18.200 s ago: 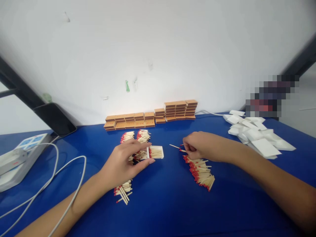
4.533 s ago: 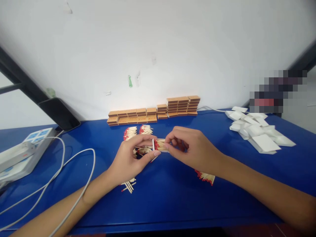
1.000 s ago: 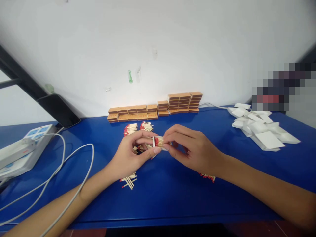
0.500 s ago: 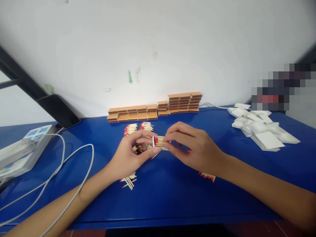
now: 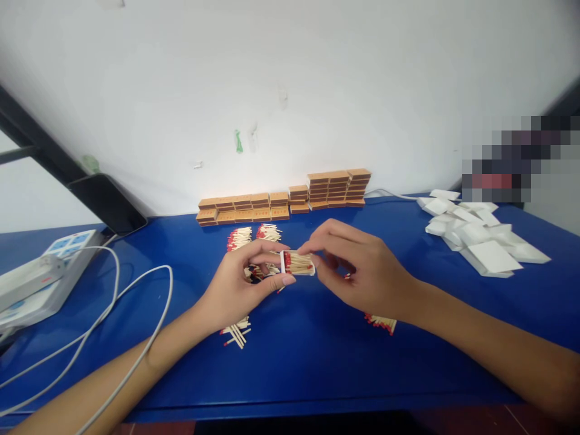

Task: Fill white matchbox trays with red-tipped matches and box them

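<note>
A small white matchbox tray [image 5: 283, 263] is held above the table, full of wooden matches [image 5: 299, 261] whose red heads mostly point left. My left hand [image 5: 244, 281] is closed around the tray's left end, thumb on the near side and fingers on the far side. At the right end, my right hand [image 5: 362, 269] is curled, its index fingertip on the far edge and its thumb by the near corner. Some red tips show beneath its bent fingers; whether it holds them is unclear. Match piles [image 5: 239, 237] lie behind and below my left hand, partly hidden.
Brown matchboxes [image 5: 328, 188] are stacked along the wall. White paper trays [image 5: 471, 226] lie heaped at the right. Another match pile [image 5: 382, 322] is below my right wrist. At left are a power strip [image 5: 67, 254], a white cable [image 5: 167, 290] looping over my forearm, and a black phone-like slab [image 5: 109, 202].
My right fingers have shifted from over the matches to the tray's right end, leaving more matches visible. The tray looks fuller and tilts slightly. My left hand has barely moved.
</note>
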Demonstrator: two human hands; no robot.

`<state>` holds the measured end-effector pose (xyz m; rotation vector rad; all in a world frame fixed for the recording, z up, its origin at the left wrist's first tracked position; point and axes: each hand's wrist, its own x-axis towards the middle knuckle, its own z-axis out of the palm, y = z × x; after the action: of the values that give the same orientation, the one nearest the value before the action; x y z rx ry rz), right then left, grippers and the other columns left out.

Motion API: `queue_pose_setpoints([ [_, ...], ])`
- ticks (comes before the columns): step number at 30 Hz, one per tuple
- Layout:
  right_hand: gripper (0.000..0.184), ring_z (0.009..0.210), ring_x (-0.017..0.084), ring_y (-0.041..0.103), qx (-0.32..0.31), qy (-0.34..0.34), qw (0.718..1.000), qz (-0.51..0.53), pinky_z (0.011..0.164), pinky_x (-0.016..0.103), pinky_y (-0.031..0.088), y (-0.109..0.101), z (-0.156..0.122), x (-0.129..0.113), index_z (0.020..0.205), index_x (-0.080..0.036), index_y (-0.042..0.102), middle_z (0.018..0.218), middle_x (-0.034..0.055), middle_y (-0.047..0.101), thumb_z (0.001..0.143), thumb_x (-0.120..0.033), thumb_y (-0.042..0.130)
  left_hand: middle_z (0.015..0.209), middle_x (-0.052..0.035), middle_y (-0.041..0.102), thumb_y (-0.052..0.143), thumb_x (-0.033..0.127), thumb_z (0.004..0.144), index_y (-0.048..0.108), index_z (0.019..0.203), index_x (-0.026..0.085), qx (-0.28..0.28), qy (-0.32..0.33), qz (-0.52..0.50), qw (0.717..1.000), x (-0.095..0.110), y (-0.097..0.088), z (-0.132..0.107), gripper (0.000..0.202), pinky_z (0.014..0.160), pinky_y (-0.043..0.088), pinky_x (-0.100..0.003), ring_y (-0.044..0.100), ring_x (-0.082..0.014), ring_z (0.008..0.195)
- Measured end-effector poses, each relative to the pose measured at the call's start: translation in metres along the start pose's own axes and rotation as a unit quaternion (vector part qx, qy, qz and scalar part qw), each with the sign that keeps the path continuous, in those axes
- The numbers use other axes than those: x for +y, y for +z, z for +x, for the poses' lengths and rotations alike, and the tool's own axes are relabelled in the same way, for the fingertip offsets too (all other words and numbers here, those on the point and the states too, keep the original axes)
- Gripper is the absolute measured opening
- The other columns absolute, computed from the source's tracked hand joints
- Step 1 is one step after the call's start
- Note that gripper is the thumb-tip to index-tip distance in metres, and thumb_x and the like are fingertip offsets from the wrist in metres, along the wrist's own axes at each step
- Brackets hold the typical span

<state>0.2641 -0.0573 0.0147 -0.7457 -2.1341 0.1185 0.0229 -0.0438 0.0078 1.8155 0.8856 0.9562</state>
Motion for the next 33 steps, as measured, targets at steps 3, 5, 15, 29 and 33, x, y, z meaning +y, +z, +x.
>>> queue_pose_setpoints([
  [3,0.029,0.068,0.011,0.057,0.015,0.008,1.000,0.004,0.059,0.026,0.050,-0.0031,0.0013,0.0015,0.113,-0.023,0.070,0.100,0.0041,0.066,0.096,-0.007,0.053,0.102,-0.0076,0.083,0.088,0.031,0.085,0.071,0.118,0.018,-0.004,-0.012,-0.011,1.000,0.0004,-0.0009,0.0013,0.040,0.072,0.058,-0.027,0.077,-0.0179,0.081],
  [5,0.028,0.068,0.011,0.056,0.016,0.000,1.000,0.004,0.058,0.025,0.049,-0.0035,0.0019,0.0024,0.112,-0.022,0.071,0.099,0.0041,0.065,0.097,-0.007,0.054,0.101,-0.0077,0.083,0.088,0.032,0.084,0.071,0.117,0.018,-0.004,-0.015,-0.013,1.000,0.0011,-0.0012,0.0014,0.040,0.070,0.057,-0.027,0.075,-0.0168,0.077],
  [15,0.007,0.068,0.010,0.054,-0.069,0.020,0.996,0.043,0.062,0.025,0.048,-0.0004,-0.0007,0.0020,0.105,-0.021,0.071,0.096,0.0019,0.062,0.101,-0.021,0.066,0.105,-0.0060,0.082,0.089,0.028,0.084,0.073,0.116,0.020,-0.020,0.009,-0.018,1.000,-0.0014,0.0007,-0.0003,0.037,0.083,0.061,-0.026,0.078,-0.0204,0.099],
  [29,0.015,0.068,0.011,0.054,-0.162,0.069,0.984,0.022,0.065,0.027,0.043,-0.0032,-0.0007,-0.0002,0.098,-0.018,0.068,0.095,0.0015,0.060,0.106,-0.027,0.059,0.109,-0.0052,0.083,0.088,0.027,0.085,0.072,0.115,0.019,-0.040,0.002,0.002,0.999,0.0002,-0.0001,-0.0003,0.035,0.092,0.062,-0.028,0.079,-0.0210,0.104],
  [33,0.014,0.070,0.010,0.055,-0.169,0.099,0.980,0.041,0.066,0.026,0.043,-0.0047,0.0011,-0.0016,0.096,-0.019,0.065,0.095,0.0003,0.060,0.105,-0.028,0.060,0.109,-0.0052,0.083,0.088,0.028,0.085,0.072,0.116,0.019,-0.033,0.010,0.005,0.999,-0.0005,0.0001,0.0000,0.036,0.092,0.062,-0.028,0.079,-0.0211,0.104],
])
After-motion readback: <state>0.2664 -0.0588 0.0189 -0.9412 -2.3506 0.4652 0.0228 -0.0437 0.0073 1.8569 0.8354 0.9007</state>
